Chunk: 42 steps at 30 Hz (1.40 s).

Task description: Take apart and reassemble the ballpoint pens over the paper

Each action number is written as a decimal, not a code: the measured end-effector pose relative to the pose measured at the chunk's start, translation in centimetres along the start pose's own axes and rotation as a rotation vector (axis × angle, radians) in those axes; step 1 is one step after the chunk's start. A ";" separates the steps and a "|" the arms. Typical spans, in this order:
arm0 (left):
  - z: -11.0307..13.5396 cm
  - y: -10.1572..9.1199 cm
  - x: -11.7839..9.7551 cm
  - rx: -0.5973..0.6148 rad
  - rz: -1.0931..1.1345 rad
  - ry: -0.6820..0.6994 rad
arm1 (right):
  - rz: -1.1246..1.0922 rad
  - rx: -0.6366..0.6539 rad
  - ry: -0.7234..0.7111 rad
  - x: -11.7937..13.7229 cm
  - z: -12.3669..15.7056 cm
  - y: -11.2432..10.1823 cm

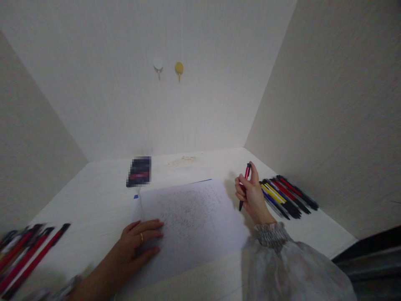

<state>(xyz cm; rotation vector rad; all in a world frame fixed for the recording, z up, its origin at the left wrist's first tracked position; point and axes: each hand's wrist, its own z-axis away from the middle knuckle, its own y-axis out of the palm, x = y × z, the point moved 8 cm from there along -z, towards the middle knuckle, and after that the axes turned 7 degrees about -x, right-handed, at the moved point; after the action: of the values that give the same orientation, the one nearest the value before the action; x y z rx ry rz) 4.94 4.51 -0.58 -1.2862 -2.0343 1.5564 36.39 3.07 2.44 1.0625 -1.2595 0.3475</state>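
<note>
two hands are working at a pale table (94, 188) boxed in by plain walls. the left hand (139, 240) is lying open and flat, fingers spread, pressing down the near left corner of a scribbled sheet of paper (194, 221) that is sitting in the middle of the table. the right hand (252, 194) is closing around a red pen (244, 184), holding it nearly upright with its dark tip pointing down just off the paper's right edge, apart from the sheet. just right of that hand a row of pens (288, 194) is lying side by side, and another bunch of red and black pens (28, 251) is lying blurred at the near left edge. a dark pixelated card (139, 171) is resting at the far side of the paper. two wall hooks (169, 67) are hanging above. the sheet is likely to be sliding or creasing if the flat hand is lifting while the pen is pressing, and the loose gauzy sleeve (288, 263) may be sweeping the nearby row out of line.
</note>
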 end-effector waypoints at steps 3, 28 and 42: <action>0.1 0.0 0.0 -0.039 0.004 -0.003 | -0.053 -0.018 0.020 -0.2 -0.3 -0.1; -0.2 -0.5 -0.4 -0.061 -0.005 0.044 | 1.086 -0.434 -0.242 7.5 -3.1 -12.8; 0.0 -0.1 -0.2 -0.044 -0.020 0.007 | 2.083 -0.459 -0.329 8.3 -4.7 -18.2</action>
<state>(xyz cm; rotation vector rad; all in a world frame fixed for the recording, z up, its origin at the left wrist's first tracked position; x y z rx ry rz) 4.98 4.39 -0.43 -1.2818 -2.0818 1.5042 55.25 -5.07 1.79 -0.9987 -2.1901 1.3202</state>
